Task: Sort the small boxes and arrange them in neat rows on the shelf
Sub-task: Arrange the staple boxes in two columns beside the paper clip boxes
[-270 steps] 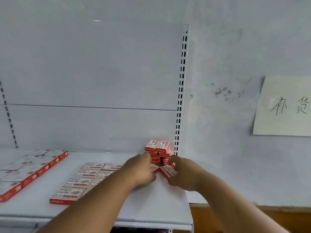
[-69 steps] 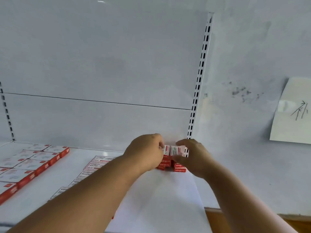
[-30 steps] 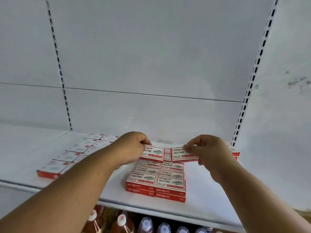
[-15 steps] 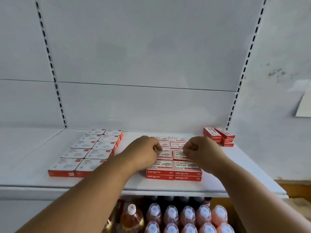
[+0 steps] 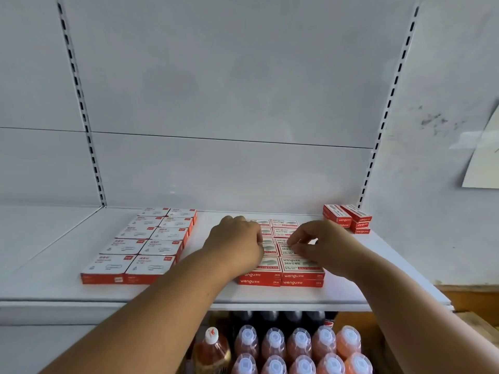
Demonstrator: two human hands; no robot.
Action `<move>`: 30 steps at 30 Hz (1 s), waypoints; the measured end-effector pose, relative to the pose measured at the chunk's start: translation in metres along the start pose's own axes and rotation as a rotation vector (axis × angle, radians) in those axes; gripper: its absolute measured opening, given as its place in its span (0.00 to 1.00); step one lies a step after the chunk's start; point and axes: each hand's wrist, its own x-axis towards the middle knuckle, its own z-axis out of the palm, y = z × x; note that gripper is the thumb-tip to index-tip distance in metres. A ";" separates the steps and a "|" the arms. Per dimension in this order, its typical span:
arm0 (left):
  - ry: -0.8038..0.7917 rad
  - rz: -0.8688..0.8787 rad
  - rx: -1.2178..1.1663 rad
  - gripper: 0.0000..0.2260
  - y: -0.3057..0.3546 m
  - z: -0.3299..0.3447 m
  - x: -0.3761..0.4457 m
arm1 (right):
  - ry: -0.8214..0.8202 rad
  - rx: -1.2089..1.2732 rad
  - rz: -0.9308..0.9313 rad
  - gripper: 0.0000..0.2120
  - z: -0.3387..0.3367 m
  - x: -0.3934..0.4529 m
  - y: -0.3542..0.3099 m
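Staple boxes (image 5: pixel 302 267) flat in 2 cols mid-shelf (image 5: pixel 270 296), long axes L-R, labels up. L hand (image 5: pixel 237 245) & R hand (image 5: pixel 322 245) each pinch a box onto top layer. Spare stack (image 5: pixel 348 218) at 2 o'clock.

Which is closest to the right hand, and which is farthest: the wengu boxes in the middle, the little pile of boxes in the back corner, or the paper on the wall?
Measured from the right hand:
1. Wengu staple boxes: right under its fingers, mid-shelf.
2. Small pile of boxes: back right corner of the shelf.
3. Paper on the wall: far right, beyond the shelf.
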 end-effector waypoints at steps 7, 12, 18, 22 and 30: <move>0.086 0.116 -0.045 0.12 0.025 -0.005 0.013 | 0.285 -0.050 -0.040 0.06 -0.018 0.007 0.012; -0.014 0.198 -0.061 0.13 0.053 0.000 0.029 | 0.302 -0.004 -0.056 0.08 -0.039 0.008 0.031; -0.113 0.223 0.000 0.15 0.089 0.013 0.057 | 0.304 -0.053 -0.055 0.13 -0.071 0.019 0.071; -0.124 0.173 0.002 0.17 0.124 0.019 0.087 | 0.255 -0.220 -0.060 0.10 -0.104 0.036 0.107; -0.163 -0.007 0.145 0.32 0.168 0.036 0.150 | -0.160 -0.249 0.003 0.32 -0.148 0.089 0.153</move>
